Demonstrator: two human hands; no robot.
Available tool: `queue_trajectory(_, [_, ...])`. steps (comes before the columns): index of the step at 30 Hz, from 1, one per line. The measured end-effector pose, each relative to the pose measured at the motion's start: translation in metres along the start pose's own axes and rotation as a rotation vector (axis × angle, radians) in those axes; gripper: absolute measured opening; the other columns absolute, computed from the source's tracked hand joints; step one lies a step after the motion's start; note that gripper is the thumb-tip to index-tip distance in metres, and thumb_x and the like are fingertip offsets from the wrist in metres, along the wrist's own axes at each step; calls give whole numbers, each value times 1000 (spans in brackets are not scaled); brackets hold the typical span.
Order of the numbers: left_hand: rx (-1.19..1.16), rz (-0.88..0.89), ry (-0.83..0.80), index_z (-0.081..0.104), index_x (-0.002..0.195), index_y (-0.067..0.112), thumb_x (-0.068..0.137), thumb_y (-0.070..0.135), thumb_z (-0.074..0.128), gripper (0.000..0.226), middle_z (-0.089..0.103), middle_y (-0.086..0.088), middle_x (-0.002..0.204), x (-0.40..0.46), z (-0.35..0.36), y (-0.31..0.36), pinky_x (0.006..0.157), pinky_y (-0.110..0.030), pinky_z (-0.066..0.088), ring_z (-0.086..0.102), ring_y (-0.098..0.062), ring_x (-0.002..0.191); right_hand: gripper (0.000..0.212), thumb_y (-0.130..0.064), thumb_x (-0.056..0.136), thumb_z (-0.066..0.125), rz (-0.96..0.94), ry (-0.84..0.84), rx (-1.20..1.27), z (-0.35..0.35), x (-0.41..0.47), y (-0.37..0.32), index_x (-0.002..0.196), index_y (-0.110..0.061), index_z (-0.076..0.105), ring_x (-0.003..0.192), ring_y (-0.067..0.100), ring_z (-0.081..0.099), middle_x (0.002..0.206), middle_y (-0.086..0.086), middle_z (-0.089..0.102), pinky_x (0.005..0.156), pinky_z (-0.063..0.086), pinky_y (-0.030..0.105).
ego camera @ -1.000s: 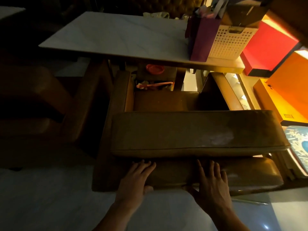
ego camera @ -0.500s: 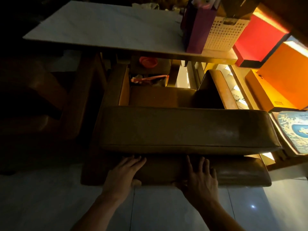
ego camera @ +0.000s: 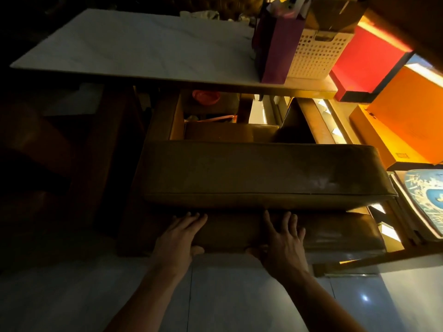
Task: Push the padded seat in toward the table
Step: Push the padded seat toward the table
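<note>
Both hands (ego camera: 178,236) (ego camera: 282,240) w/ fingers spread flat on padded seat (ego camera: 263,173), now nearer table (ego camera: 134,49).

No readable text anywhere I can see. The orange box (ego camera: 393,130) on my right has a small dark printed mark near its corner, too tiny to make out. Blue-patterned board (ego camera: 426,195) shows artwork only, no letters.
</note>
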State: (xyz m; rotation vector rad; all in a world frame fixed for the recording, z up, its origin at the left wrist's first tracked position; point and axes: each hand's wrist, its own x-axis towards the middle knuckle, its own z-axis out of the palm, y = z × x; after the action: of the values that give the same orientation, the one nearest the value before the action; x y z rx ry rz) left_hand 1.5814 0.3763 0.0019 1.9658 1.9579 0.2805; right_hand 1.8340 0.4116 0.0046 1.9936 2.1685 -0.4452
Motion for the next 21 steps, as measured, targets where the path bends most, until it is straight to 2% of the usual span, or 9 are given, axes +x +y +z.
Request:
queue_trajectory(7, [9, 44, 24, 21, 152, 39, 88, 38, 66, 78, 25, 17, 158, 27, 12, 14, 122, -30, 8, 14, -10, 148, 110, -85, 78, 42, -25, 16, -44, -15, 26, 21, 155, -33, -16, 150, 44, -12, 163, 25, -12, 121, 6, 61])
queue_trajectory(14, [-18, 67, -11, 20, 152, 40, 90, 33, 65, 77, 22, 19, 158, 30, 9, 13, 121, -30, 4, 10, -8, 148, 108, -86, 79, 37, -3, 24, -97, -17, 22, 19, 155, -31, -16, 151, 44, -7, 163, 24, -8, 122, 9, 59])
queue_trajectory(21, [4, 62, 6, 26, 151, 38, 87, 31, 69, 77, 29, 15, 157, 20, 1, -1, 122, -31, 8, 17, -10, 147, 107, -86, 80, 36, -26, 18, -82, -7, 15, 5, 156, -30, -15, 150, 46, -7, 162, 27, -7, 121, 6, 61])
